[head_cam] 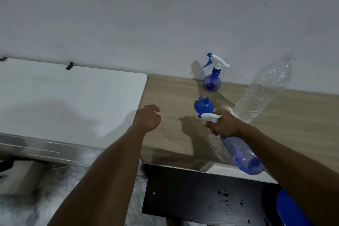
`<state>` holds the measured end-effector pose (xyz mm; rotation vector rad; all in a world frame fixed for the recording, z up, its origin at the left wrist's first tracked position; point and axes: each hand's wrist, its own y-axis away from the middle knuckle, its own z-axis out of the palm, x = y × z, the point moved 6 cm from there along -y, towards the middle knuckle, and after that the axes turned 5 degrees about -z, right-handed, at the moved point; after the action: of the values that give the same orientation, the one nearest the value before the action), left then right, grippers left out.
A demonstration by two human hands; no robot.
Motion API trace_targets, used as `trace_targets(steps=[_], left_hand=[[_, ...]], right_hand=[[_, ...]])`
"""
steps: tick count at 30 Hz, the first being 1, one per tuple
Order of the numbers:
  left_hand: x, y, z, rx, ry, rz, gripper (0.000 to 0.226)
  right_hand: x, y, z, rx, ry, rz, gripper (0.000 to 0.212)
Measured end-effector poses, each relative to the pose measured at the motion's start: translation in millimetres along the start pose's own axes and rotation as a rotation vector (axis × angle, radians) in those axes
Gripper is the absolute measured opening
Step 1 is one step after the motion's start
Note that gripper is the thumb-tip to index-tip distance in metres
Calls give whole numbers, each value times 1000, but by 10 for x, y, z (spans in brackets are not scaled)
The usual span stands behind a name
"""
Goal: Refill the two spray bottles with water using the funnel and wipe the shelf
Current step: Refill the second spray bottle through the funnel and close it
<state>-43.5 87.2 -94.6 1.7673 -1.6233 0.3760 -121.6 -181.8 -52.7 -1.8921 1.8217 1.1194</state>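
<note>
- Right hand point(222, 124): fingers wrapped round the neck and trigger head of the long spray bottle point(240, 154). It is held tilted above the front edge of the worktop point(174, 93), base toward the camera. Head is fitted and a little liquid appears to sit in the base.
- Left hand point(148, 118): fingers loosely curled, holding nothing, above the worktop's left end.
- Round spray bottle point(211, 81): upright against the wall, head on. Fill level not readable.
- Funnel point(202, 107): lying on the worktop between the two spray bottles, in neither neck.
- Water bottle point(256, 97): uncapped, partly full, just right of the funnel.
- Judgement: refilling looks finished or nearly so, though this is unconfirmed.
- Dark shelf point(183, 198) below carries droplets point(222, 193), so wiping is outstanding. No cloth in view.
</note>
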Motion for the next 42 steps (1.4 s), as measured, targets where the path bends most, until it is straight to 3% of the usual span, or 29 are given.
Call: trace_targets(steps=[4, 7, 13, 19, 28, 36, 39, 42], left_hand=[[54, -52, -40, 5, 7, 7, 29], [138, -130, -113, 19, 16, 18, 29], [358, -333, -310, 79, -14, 62, 31], [595, -519, -435, 97, -31, 88, 32], [864, -757, -377, 66, 21, 131, 34], [822, -840, -205, 7, 48, 104, 45], [842, -831, -163, -13, 42, 112, 45], [866, -804, -134, -18, 21, 116, 44]], right_hand=[[-142, -43, -47, 47, -97, -77, 28], [-433, -111, -271, 184, -133, -211, 16], [-964, -442, -797, 451, -12, -366, 33], [-1223, -1127, -1060, 438, 163, -314, 27], [-1012, -1986, -1092, 438, 267, -195, 10], [-976, -2165, -1213, 426, 360, -204, 23], [-945, -2155, -1207, 391, 322, -220, 39], [-919, -1958, -1413, 606, 298, -289, 49]])
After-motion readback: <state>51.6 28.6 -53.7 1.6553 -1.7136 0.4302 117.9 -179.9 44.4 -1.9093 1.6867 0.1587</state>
